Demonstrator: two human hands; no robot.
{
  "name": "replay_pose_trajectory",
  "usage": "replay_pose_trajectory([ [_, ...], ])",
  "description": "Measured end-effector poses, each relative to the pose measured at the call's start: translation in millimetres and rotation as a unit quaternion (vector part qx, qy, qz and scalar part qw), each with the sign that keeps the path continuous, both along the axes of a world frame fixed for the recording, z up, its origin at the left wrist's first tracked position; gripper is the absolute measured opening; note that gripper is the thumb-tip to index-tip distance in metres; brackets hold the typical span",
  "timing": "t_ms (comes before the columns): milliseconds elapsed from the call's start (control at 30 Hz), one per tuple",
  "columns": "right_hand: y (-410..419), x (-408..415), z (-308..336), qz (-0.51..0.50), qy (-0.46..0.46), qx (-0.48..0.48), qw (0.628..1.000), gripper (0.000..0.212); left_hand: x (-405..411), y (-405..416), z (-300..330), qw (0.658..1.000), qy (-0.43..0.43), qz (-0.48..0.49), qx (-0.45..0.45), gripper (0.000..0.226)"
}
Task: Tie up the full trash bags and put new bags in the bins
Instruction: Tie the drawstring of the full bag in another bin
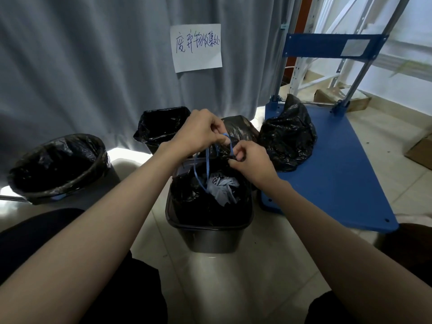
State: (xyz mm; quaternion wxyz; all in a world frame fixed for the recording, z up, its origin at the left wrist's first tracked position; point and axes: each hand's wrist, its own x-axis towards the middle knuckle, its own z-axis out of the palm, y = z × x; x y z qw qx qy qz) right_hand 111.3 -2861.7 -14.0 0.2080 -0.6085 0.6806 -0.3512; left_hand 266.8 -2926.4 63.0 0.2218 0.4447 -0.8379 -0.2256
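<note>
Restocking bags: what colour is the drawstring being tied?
Blue; the drawstring shows clearly against the black bag in the head view.

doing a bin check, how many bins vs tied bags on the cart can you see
bins: 3 (round bin, back bin, front bin)
tied bags on the blue cart: 1 (tied bag)
total: 4

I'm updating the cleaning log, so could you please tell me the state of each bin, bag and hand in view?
Left hand: pinching the blue drawstring.
Right hand: pinching the drawstring at the bag's neck.
Front bin: bag still inside, open, paper showing.
Round bin: lined, bag open.
Back bin: lined, bag open.
Bag on cart: closed, resting on the blue cart.
</note>
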Motion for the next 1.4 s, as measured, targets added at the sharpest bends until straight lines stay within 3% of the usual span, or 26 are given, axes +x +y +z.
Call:
replay_pose_trajectory([
  [100, -3, 2, -6, -0.028, 0.021, -0.005, 0.999, 0.014, 2, -2, -1, 0.999, 0.019, 0.023, -0.011, 0.008],
  [200, -4, 5, -12, -0.028, 0.027, 0.005, 0.999, 0.025, 7, -6, 0, 0.997, 0.045, 0.06, -0.02, 0.006],
  [433, -3, -4, -32, -0.02, 0.044, 0.083, 0.995, 0.035, 21, -11, 7, 0.982, 0.127, 0.133, -0.042, 0.01],
  [533, -6, -6, -33, -0.014, 0.022, 0.083, 0.996, 0.032, 16, -4, 11, 0.982, 0.148, 0.107, -0.049, 0.006],
  [633, -9, 0, -24, -0.013, -0.024, 0.001, 1.0, 0.017, 11, 1, 18, 0.982, 0.172, 0.063, -0.042, 0.01],
  [733, -15, 12, -11, 0.009, -0.071, -0.065, 0.995, 0.018, 8, 4, 23, 0.983, 0.176, 0.039, -0.032, 0.007],
  [900, -13, 21, -1, 0.003, -0.107, -0.069, 0.992, 0.005, 9, 2, 15, 0.985, 0.174, -0.005, -0.016, 0.015],
  [1000, -11, 16, 1, -0.025, -0.124, -0.066, 0.99, 0.006, 19, -8, 1, 0.992, 0.126, -0.004, -0.009, 0.017],
  [1167, -10, 8, 0, -0.039, -0.169, -0.057, 0.983, 0.005, 17, -10, -33, 0.992, -0.119, -0.02, -0.017, 0.016],
  [1400, -9, 5, 0, -0.02, -0.217, -0.057, 0.974, 0.004, 2, -7, -45, 0.976, -0.197, 0.009, -0.095, 0.011],
])
